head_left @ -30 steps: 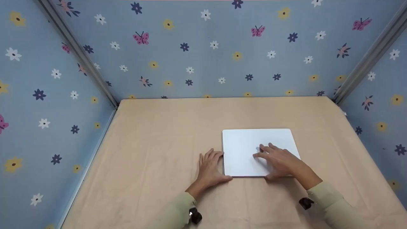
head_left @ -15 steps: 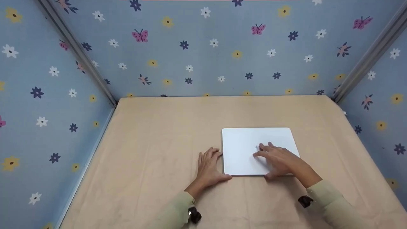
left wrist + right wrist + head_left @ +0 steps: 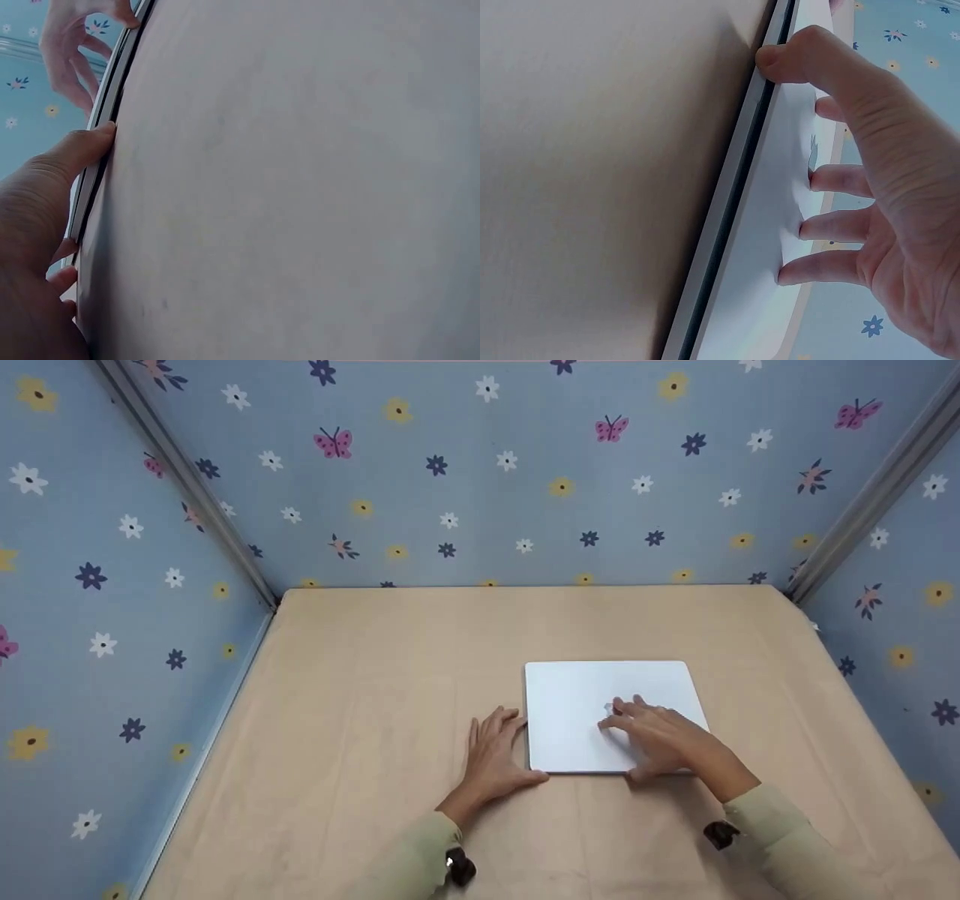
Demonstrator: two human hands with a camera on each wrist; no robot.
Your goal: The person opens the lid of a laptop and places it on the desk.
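Note:
A closed silver laptop (image 3: 566, 727) lies flat on the cloth, its lid marked by an apple-shaped logo (image 3: 814, 152) partly covered by fingers. My left hand (image 3: 495, 765) spans the near left corner: the thumb touches the front edge and the fingers are along the left side. Spread over the lid is my right hand (image 3: 664, 741), its fingertips resting on top. In the right wrist view the right thumb (image 3: 780, 62) presses the front edge at the dark gap between lid and base. The left wrist view shows both thumbs on the laptop's front edge (image 3: 94, 169).
A beige cloth (image 3: 390, 697) covers the table. Blue flowered panels (image 3: 480, 487) stand at the back and both sides, joined by grey metal posts (image 3: 187, 487). Small dark devices (image 3: 460, 868) are strapped at both sleeves.
The head view shifts very slightly. Both hands and the laptop keep nearly the same places; the left fingers draw slightly away from the laptop's left side, and a little more of the logo shows.

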